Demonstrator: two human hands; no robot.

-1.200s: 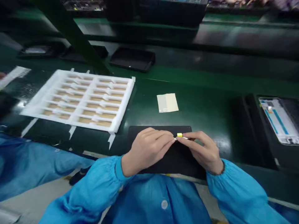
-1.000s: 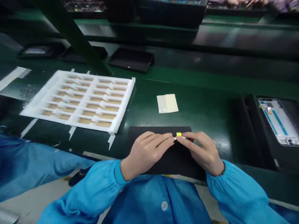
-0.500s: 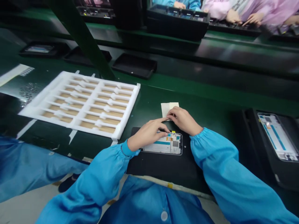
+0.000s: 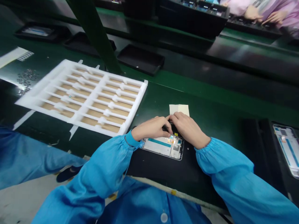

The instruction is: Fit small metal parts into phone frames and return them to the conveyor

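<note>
A phone frame, silvery with teal strips and small parts at its right end, lies on a black mat. My left hand rests over its upper edge, fingers curled and thumb close to the parts. Its index fingertip meets the fingers of my right hand, which are pinched together just beyond the frame. Whatever sits between either hand's fingertips is hidden or too small to make out. A small yellow tab shows by the frame's upper edge. Behind my right fingers lies a folded cream paper.
To the left lies a white slotted foam tray, with small dark pieces scattered beyond it. A black tray stands behind. Another phone frame is at the right. A co-worker's hands show across the bench.
The camera view has shifted and tilted. My hands stay together at the frame's upper edge; the right hand now lies flatter and nearer the frame, and the left fingers are more curled.
</note>
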